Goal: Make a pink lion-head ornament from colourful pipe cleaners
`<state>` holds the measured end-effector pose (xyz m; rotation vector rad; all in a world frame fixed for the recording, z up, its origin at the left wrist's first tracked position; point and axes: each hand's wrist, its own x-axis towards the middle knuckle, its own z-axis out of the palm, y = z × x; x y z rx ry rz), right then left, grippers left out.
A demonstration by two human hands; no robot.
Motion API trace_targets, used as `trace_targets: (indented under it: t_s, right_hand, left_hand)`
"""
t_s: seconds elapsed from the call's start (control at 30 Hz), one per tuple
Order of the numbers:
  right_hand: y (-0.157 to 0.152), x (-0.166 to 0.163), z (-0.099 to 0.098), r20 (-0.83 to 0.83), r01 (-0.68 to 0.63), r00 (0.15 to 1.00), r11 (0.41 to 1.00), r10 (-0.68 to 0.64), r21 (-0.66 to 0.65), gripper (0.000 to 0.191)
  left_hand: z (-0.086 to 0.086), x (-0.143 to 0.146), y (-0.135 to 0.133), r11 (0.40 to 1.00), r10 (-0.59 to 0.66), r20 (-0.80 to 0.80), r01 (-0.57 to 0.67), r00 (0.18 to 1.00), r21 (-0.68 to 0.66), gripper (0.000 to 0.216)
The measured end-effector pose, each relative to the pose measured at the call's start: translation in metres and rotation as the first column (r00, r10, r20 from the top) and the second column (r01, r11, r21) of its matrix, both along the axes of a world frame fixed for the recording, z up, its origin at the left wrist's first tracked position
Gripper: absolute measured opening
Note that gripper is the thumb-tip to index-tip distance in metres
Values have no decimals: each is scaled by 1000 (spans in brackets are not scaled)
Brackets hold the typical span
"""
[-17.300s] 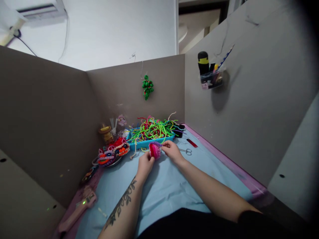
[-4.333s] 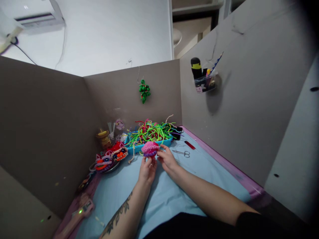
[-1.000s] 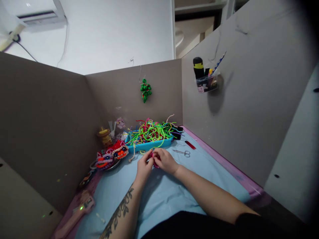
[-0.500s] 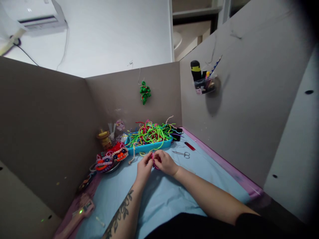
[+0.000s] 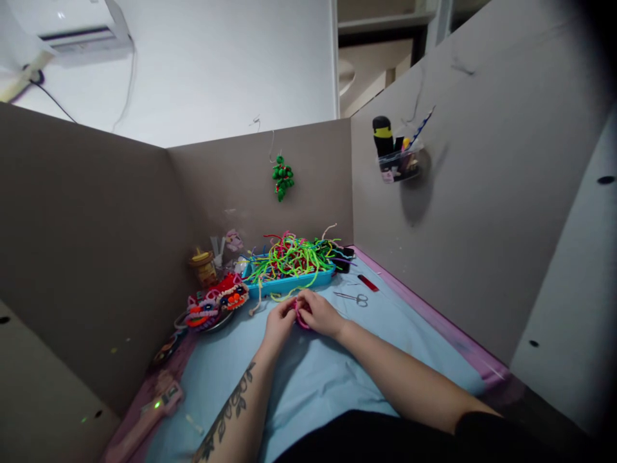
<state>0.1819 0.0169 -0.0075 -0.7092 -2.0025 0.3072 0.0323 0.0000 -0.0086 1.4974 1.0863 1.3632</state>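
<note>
Both hands meet over the blue cloth (image 5: pixel 328 379), just in front of the tray. A small pink pipe-cleaner piece (image 5: pixel 302 321) with a curved lower edge is between them, mostly covered by fingers. My left hand (image 5: pixel 279 323) pinches its left side with thumb and fingertips. From the right, my right hand (image 5: pixel 319 314) curls its fingers around the piece. Close behind the hands stands a blue tray (image 5: pixel 294 283) heaped with multicoloured pipe cleaners (image 5: pixel 299 257), some hanging over its rim. Small scissors (image 5: pixel 354 298) lie to the right of my right hand.
Finished-looking colourful fuzzy figures (image 5: pixel 231 299) sit in a metal dish at left. A red strip (image 5: pixel 368 283) lies beyond the scissors. A pink device with a green light (image 5: pixel 161 404) is at front left. Grey panels (image 5: pixel 308 161) enclose the table; a clear holder (image 5: pixel 400 166) hangs right.
The fingers have shifted slightly around the pink piece, and its curved lower edge shows a little more clearly. Both hands keep hold of it; the view has moved slightly.
</note>
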Motion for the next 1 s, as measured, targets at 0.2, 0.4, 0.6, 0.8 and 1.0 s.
trace_targets:
  t_s: [0.2, 0.4, 0.6, 0.8, 1.0]
  right_hand:
    - [-3, -2, 1, -26, 5, 1000, 996, -7, -90, 35]
    - [-5, -3, 3, -11, 26, 1000, 994, -27, -110, 39]
    - [-7, -4, 2, 45, 76, 996, 996, -74, -50, 35]
    - [-10, -5, 4, 76, 111, 991, 993, -109, -28, 34]
    - [-7, -2, 4, 181, 142, 971, 985, -157, 97, 31]
  left_hand:
    - [1, 0, -1, 1000, 18, 19, -18, 1000, 3, 35]
    - [3, 2, -3, 999, 41, 15, -41, 999, -1, 32]
    - [9, 4, -6, 1000, 27, 27, -27, 999, -10, 30]
    - [9, -1, -7, 999, 7, 27, -6, 1000, -40, 35]
    - [15, -8, -8, 997, -25, -85, 19, 996, -72, 39]
